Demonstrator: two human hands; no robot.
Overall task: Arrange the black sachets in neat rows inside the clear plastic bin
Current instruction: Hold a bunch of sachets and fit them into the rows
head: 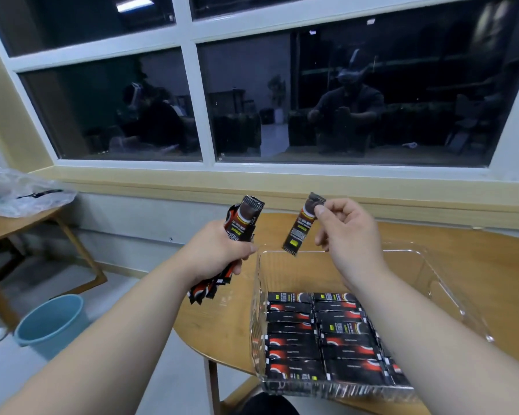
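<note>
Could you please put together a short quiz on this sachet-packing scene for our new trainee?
1. True or false: the right hand pinches a single sachet near its top end.
2. What does the left hand grip? A) a bundle of sachets B) nothing C) scissors
3. Fill in, near or far: the laid sachets cover the ___ part of the clear plastic bin.
Key: 1 true; 2 A; 3 near.
</note>
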